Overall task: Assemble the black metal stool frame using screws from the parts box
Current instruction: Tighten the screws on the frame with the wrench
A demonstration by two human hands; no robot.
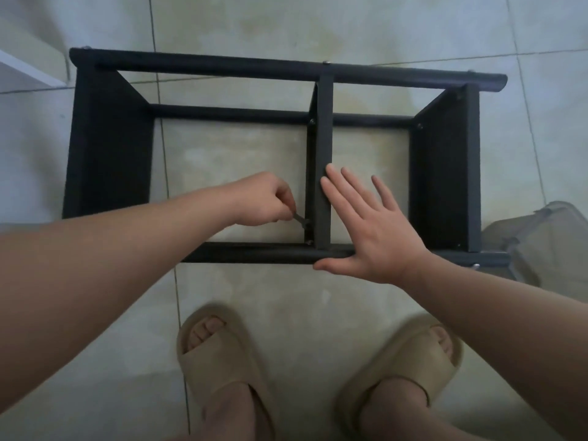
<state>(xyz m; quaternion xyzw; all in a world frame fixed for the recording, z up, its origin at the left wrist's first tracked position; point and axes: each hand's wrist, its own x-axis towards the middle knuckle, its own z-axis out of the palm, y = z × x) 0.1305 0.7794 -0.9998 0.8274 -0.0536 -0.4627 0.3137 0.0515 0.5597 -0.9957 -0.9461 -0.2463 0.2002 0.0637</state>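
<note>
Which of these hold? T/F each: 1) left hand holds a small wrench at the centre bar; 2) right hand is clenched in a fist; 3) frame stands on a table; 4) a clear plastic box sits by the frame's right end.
1) True: the left hand grips a small wrench at the lower end of the centre bar.
2) False: the right hand lies open and flat across the frame.
3) False: the frame stands on the tiled floor, in front of the person's sandals.
4) True: the plastic box sits there.

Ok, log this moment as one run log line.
left hand: wrench on screw at centre bar | right hand: flat, open, bracing frame | parts box: right
</note>
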